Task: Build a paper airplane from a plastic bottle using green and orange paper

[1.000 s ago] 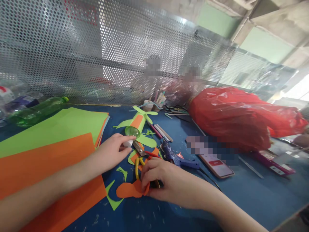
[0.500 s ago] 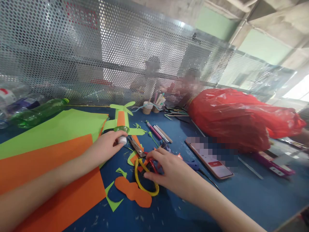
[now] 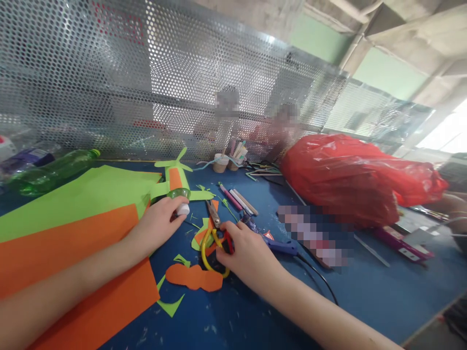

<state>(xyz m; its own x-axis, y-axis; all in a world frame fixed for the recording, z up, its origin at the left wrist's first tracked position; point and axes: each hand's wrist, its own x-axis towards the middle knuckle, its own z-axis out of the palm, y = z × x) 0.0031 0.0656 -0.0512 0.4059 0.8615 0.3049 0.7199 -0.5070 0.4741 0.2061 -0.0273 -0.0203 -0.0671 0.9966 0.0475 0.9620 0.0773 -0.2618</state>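
My left hand (image 3: 158, 221) is closed round the neck end of a plastic bottle model (image 3: 175, 181) wrapped in green paper, with an orange strip, paper wings and tail fins. The bottle's white cap (image 3: 183, 209) shows between thumb and fingers. My right hand (image 3: 251, 250) grips the red and yellow handles of a pair of scissors (image 3: 213, 214); the blades point away from me, close to the green wing. Under and around the scissors lie green and orange paper scraps (image 3: 199, 233). A wavy orange paper cutout (image 3: 193, 278) lies just in front of the yellow handle.
Large green (image 3: 105, 187) and orange paper sheets (image 3: 109, 253) cover the left side, with a green bottle (image 3: 54, 170) behind. Several pens (image 3: 239, 199), a blue glue gun (image 3: 282, 246) with a cord, a blurred-out phone (image 3: 314, 238) and a red plastic bag (image 3: 343, 180) are to the right.
The scissors have swung to point more straight away from me. The orange cutout has turned and shifted slightly left. The bottle model has rolled or tilted a little in my left hand.
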